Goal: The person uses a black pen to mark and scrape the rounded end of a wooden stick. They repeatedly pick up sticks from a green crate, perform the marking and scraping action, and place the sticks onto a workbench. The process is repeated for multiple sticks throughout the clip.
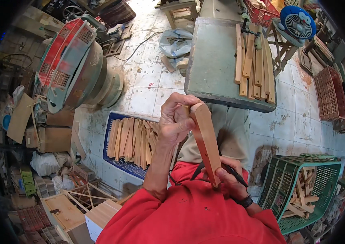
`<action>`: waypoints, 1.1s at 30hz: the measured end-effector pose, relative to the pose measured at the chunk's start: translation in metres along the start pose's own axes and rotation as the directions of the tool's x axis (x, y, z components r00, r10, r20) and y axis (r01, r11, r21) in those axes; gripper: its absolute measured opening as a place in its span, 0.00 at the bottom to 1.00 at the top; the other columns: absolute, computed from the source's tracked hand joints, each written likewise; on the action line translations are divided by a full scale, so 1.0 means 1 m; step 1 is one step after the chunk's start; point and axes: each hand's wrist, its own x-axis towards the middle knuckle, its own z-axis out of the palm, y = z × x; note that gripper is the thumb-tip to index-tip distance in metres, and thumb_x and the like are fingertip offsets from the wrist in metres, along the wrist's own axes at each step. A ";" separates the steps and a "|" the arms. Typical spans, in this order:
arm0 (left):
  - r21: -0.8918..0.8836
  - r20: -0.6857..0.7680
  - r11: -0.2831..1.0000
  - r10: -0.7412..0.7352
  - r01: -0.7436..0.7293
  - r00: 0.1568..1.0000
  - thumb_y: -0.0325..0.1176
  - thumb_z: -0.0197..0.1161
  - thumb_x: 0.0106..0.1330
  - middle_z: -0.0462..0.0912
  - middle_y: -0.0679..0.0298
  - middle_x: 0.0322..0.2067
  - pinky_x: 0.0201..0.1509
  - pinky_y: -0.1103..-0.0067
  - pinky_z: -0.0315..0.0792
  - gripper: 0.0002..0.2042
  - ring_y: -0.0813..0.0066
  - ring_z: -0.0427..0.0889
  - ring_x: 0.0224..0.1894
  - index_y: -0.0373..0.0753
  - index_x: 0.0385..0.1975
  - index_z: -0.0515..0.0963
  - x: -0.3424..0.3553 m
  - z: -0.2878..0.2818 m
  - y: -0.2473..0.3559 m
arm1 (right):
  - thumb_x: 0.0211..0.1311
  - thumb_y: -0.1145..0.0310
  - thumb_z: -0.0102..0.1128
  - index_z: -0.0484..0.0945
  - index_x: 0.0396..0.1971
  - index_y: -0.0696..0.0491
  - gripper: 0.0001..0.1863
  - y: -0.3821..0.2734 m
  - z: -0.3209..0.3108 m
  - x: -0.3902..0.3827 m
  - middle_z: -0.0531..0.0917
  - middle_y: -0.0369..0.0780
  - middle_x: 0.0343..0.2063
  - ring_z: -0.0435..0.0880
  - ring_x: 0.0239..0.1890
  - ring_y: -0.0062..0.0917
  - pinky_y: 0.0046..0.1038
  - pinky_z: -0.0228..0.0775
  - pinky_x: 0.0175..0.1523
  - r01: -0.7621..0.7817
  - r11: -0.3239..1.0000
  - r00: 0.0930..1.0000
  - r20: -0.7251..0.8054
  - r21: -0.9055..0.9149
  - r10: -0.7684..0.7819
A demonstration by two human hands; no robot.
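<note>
A smooth, light-brown wooden bar (207,138) with a rounded far end is held at a slant in front of my red shirt. My left hand (176,118) pinches its rounded upper end between thumb and fingers. Lower down, my right hand (232,185) grips the near end, its thumb along the edge. A slim black pen-like tool (237,177) also lies in the right hand; its exact kind is unclear. Small dark holes or marks show along the bar's narrow side. The right fingers are partly hidden.
Ahead stands a grey-green worktable (213,57), with several wooden bars (258,65) on its right side. A blue basket (119,166) of wood strips sits left. At right are a green crate (272,195) holding offcuts and a red-brown crate (330,93). A blue fan (297,24) stands at far right.
</note>
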 end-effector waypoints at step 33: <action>0.344 -0.458 0.830 -0.260 0.439 0.850 0.19 0.66 0.60 0.80 0.51 0.47 0.50 0.75 0.79 0.26 0.68 0.83 0.46 0.26 0.57 0.65 0.006 0.082 0.027 | 0.68 0.63 0.56 0.66 0.60 0.62 0.26 0.011 -0.005 0.005 0.84 0.48 0.43 0.85 0.45 0.32 0.33 0.74 0.56 0.266 0.940 0.954 -0.082 -0.211 -0.289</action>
